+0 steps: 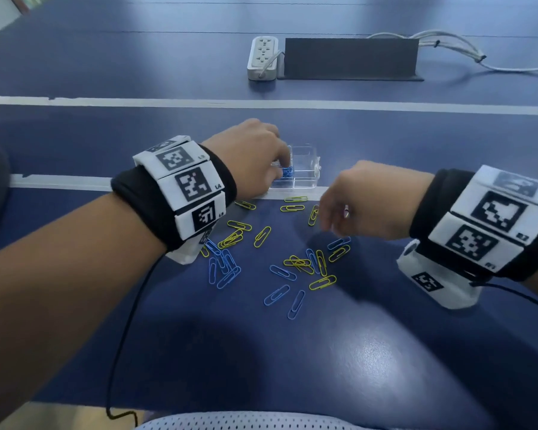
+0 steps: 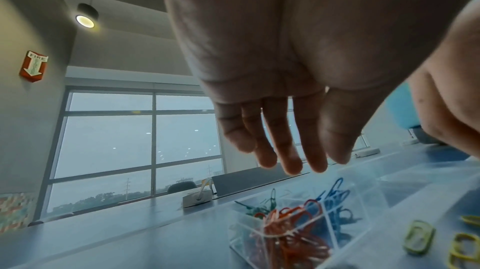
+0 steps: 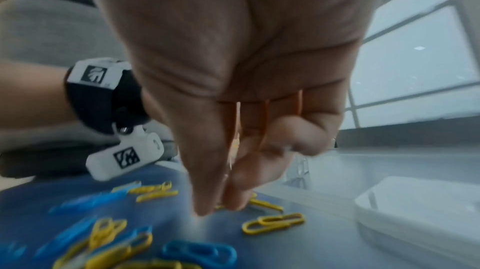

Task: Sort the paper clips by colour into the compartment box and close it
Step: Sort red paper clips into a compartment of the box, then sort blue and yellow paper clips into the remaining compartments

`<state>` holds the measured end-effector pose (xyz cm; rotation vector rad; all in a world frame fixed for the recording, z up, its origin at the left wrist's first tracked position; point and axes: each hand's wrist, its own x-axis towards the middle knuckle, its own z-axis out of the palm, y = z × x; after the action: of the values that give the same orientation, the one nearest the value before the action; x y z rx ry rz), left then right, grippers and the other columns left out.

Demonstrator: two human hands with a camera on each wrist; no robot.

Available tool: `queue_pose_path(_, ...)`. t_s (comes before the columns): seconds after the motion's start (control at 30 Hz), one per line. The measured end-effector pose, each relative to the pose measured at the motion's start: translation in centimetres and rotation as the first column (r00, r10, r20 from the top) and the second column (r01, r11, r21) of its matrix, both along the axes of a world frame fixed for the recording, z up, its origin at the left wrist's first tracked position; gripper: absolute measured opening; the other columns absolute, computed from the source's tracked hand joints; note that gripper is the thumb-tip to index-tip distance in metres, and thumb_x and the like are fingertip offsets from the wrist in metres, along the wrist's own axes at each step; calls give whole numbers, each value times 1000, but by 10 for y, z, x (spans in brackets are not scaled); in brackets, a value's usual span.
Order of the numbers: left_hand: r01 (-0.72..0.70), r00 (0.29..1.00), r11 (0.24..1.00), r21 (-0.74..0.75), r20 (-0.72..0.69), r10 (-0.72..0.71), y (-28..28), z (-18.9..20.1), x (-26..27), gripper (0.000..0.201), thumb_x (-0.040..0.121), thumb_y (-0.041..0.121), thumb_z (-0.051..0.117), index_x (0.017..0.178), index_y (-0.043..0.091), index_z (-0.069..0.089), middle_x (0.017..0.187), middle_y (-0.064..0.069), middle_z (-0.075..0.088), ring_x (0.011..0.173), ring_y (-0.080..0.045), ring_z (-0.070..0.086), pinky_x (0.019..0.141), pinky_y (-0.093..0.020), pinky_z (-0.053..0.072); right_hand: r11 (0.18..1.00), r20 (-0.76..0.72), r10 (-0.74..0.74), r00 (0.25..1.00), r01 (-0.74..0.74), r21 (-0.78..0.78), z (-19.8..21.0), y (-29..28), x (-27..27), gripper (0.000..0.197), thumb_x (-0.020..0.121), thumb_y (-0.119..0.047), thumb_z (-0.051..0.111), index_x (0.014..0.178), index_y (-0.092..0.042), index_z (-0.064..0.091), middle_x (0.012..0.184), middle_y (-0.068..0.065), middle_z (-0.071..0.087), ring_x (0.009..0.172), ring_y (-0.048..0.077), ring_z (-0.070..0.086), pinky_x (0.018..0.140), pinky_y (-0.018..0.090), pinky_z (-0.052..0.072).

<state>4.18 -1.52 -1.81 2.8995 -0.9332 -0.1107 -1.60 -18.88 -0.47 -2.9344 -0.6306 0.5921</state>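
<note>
A clear compartment box (image 1: 305, 181) sits on the blue table beyond the loose clips. In the left wrist view its cells hold orange clips (image 2: 285, 232), green clips (image 2: 259, 205) and blue clips (image 2: 335, 197). My left hand (image 1: 281, 169) hovers over the box, its fingers (image 2: 293, 164) straight and holding nothing. To the right of the box, my right hand (image 1: 325, 223) points down at the table. Its thumb and forefinger (image 3: 218, 208) pinch a yellow paper clip (image 3: 259, 201); that view is blurred. Loose yellow clips (image 1: 322, 282) and blue clips (image 1: 227, 276) are scattered nearer to me.
A white power strip (image 1: 263, 57), a dark upright panel (image 1: 351, 58) and white cables (image 1: 448, 41) lie at the back. White tape lines (image 1: 168, 102) cross the table. A thin black cable (image 1: 121, 336) runs from my left wrist over the near table edge.
</note>
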Motion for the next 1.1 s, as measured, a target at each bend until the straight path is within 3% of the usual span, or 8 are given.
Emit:
queue_pose_path(0.07, 26, 999, 998, -60, -29, -28, 2, 2, -9, 21, 87, 25, 55, 105, 21, 67, 101, -3, 57, 96, -20, 51, 92, -30, 38, 995, -15, 71, 997, -72, -75, -2, 0, -4, 17, 78, -19, 63, 80, -35, 63, 74, -16, 64, 70, 6, 52, 71, 21, 42)
queue_pose_path(0.23, 72, 976, 997, 3, -206, -70, 21, 1, -31, 7, 81, 27, 65, 85, 24, 69, 76, 4, 62, 62, -5, 46, 71, -22, 39, 990, 6, 126, 992, -126, -65, -10, -1, -7, 21, 78, -12, 60, 88, -30, 65, 68, -16, 57, 69, 8, 47, 67, 21, 46)
queue_pose_path(0.33, 19, 966, 998, 66, -257, -2, 41, 0, -40, 8, 79, 30, 66, 84, 25, 69, 71, 8, 61, 61, -3, 48, 68, -22, 40, 991, 2, 113, 994, -113, -67, -8, 0, -10, 25, 78, -12, 55, 90, -32, 63, 58, -16, 51, 57, -3, 40, 52, 18, 32)
queue_pose_path(0.53, 1, 949, 988, 152, -312, 46, 65, -1, -57, 23, 76, 38, 70, 98, 35, 63, 84, 15, 54, 67, 3, 44, 65, -21, 36, 994, 35, 104, 994, -104, 20, -5, 7, -4, 37, 78, -9, 49, 97, -34, 69, 74, -13, 55, 72, 12, 45, 81, 31, 51)
queue_pose_path(0.67, 9, 951, 982, 188, -307, 50, 65, -4, -57, 31, 75, 35, 72, 105, 38, 64, 87, 16, 49, 64, 7, 38, 62, -22, 34, 993, 12, 110, 994, -110, 37, -6, 19, -10, 24, 81, -16, 56, 94, -30, 71, 85, -9, 66, 75, 11, 52, 77, 21, 46)
queue_pose_path(0.83, 10, 948, 987, 159, -314, 41, 62, -8, -53, 15, 77, 29, 70, 92, 31, 69, 84, 14, 51, 67, 4, 42, 64, -23, 36, 989, -45, 145, 988, -145, -6, -8, 33, -12, 9, 74, -26, 70, 76, -30, 63, 62, -15, 48, 77, 16, 56, 79, 34, 55)
queue_pose_path(1.0, -4, 948, 991, 133, -316, 46, 57, -10, -55, 4, 82, 27, 63, 82, 26, 66, 89, 8, 60, 76, -10, 48, 77, -33, 48, 989, -15, 149, 989, -149, 3, -8, 37, -5, 22, 76, -11, 59, 73, -32, 56, 57, -17, 44, 71, 13, 48, 68, 19, 43)
queue_pose_path(1.1, -7, 956, 996, 88, -293, 32, 57, -9, -54, 6, 85, 28, 60, 89, 26, 64, 90, 10, 55, 70, -4, 43, 72, -24, 39, 990, 36, 131, 991, -133, 41, -7, 39, 0, 19, 76, -9, 58, 78, -26, 65, 56, -18, 44, 63, 9, 45, 61, 18, 37)
